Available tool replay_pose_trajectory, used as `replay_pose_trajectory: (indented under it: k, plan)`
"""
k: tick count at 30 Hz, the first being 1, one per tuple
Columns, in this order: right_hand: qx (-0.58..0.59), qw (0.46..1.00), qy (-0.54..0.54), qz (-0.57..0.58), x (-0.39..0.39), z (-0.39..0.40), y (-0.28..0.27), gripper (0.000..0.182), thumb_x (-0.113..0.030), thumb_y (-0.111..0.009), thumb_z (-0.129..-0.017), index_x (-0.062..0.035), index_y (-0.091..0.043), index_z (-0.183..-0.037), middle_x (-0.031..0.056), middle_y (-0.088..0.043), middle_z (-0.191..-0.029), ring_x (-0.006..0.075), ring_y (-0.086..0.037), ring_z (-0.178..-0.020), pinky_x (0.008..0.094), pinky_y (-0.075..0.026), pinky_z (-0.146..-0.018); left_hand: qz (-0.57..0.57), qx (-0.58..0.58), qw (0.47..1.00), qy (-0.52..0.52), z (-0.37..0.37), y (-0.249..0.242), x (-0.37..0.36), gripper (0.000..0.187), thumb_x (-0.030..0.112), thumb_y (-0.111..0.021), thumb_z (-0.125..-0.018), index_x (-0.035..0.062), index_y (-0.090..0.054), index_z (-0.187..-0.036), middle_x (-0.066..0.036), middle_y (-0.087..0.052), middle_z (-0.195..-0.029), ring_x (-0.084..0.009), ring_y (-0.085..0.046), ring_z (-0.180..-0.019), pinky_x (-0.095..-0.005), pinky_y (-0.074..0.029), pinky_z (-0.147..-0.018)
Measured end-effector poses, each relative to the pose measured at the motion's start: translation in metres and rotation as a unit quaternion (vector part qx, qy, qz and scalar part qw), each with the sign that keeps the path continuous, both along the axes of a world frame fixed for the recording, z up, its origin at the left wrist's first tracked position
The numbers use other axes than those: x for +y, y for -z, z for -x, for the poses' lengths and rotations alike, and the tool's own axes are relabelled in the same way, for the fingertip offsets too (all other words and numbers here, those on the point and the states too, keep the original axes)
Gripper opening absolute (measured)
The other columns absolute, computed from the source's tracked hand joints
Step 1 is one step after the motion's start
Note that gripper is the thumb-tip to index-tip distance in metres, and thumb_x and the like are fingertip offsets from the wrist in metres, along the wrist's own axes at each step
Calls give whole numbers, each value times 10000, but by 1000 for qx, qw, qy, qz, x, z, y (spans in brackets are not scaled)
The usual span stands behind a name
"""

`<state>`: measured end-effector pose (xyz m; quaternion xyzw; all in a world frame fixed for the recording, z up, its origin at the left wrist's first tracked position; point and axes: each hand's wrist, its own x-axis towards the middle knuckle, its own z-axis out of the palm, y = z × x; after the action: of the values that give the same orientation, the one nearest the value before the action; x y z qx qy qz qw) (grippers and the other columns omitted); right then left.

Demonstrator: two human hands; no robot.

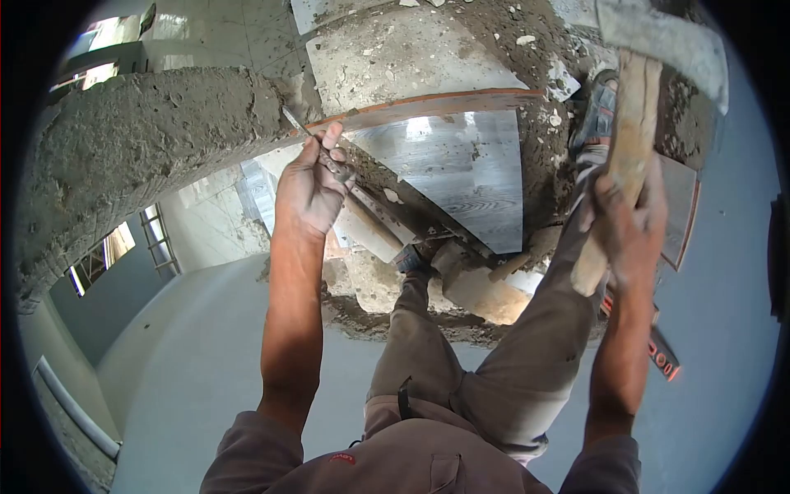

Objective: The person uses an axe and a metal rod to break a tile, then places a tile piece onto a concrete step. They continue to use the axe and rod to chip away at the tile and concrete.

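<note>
My left hand is closed round a metal chisel, with the thumb and a finger raised along it. The chisel's tip points up and left, right at the end of a rough cement-covered wall edge. My right hand grips the wooden handle of a hammer, held up at the right. Its long, curved metal head is at the top right, well apart from the chisel. Below the left hand, a wooden stick-like handle slants down toward my foot.
Wood-look tiles lie on the floor ahead, with broken mortar and rubble around them. A red-and-black spirit level rests near my right arm. A ladder stands at the left, and a pale pipe runs along the lower left.
</note>
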<state>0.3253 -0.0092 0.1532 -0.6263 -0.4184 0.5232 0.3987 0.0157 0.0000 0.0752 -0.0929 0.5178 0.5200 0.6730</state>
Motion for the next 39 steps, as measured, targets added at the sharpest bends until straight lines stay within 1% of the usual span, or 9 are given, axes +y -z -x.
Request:
replay_pose_trajectory:
  k: [5, 7, 14, 24, 27, 32, 34, 36, 39]
  plan:
    - [83, 996, 28, 16, -52, 17, 11, 340, -75, -527, -798, 10, -396, -1100, 47, -500, -670, 85, -462, -495, 196, -378, -427, 30, -1, 999, -16, -6, -5, 7, 194, 174, -338, -899, 17, -435, -959, -102, -560, -991, -156, -514, -631, -256, -411, -528]
    - [89, 994, 51, 37, -60, 27, 10, 343, -30, -509, -793, 19, -394, -1112, 43, -501, -650, 73, -454, -476, 189, -378, -420, -35, -62, 997, 31, 0, 10, 4, 169, 149, -384, -882, 36, -432, -999, -91, -569, -968, -179, -571, -782, -329, -439, -663]
    - [167, 982, 72, 42, -77, 51, 19, 291, -57, -570, -781, 11, -443, -1034, 35, -512, -646, 75, -471, -482, 188, -373, -408, -7, 9, 1000, 13, -2, 27, 13, 159, 157, -420, -868, 6, -435, -918, -111, -557, -862, -258, -576, -817, -372, -501, -683]
    - [87, 984, 111, 112, -100, 137, 40, 322, -161, -628, -740, 15, -496, -975, 46, -540, -672, 85, -494, -546, 211, -417, -503, -5, 52, 999, 0, 2, 25, 21, 168, 126, -444, -854, -29, -458, -919, -141, -553, -844, -243, -578, -773, -348, -510, -690]
    - [119, 976, 179, 27, -106, 157, 46, 294, -133, -614, -749, 8, -492, -976, 42, -543, -706, 87, -502, -587, 220, -421, -523, 8, 46, 999, -1, 0, 26, 23, 161, 118, -433, -857, -27, -442, -927, -150, -547, -847, -265, -580, -793, -367, -515, -701]
    - [272, 870, 398, -103, -118, 212, 59, 357, -88, -575, -783, 27, -413, -1080, 73, -530, -695, 101, -490, -522, 220, -417, -465, 12, 35, 999, 9, 5, 33, 23, 86, 73, -395, -864, 18, -401, -930, -158, -535, -850, -293, -581, -790, -393, -522, -686]
    - [64, 954, 264, -125, -133, 243, 105, 338, -104, -566, -789, 15, -423, -1071, 91, -539, -710, 106, -495, -523, 235, -424, -474, 18, 49, 999, 7, 5, 31, 22, 113, 84, -409, -861, -3, -427, -931, -165, -537, -878, -278, -578, -791, -384, -515, -707]
    - [-11, 994, 108, -24, -128, 251, 103, 313, -114, -585, -763, 26, -459, -1013, 131, -538, -719, 202, -544, -661, 335, -448, -552, 5, 58, 998, 30, 6, 32, 19, 101, 81, -406, -862, 5, -424, -925, -165, -537, -870, -254, -577, -771, -364, -512, -718]
    - [79, 991, 63, 93, -134, 232, 72, 305, -135, -571, -787, 18, -445, -1019, 114, -545, -787, 110, -519, -595, 243, -426, -502, -22, 31, 998, 59, 16, 43, 18, 97, 88, -399, -866, 12, -426, -920, -159, -539, -872, -239, -575, -760, -353, -508, -725]
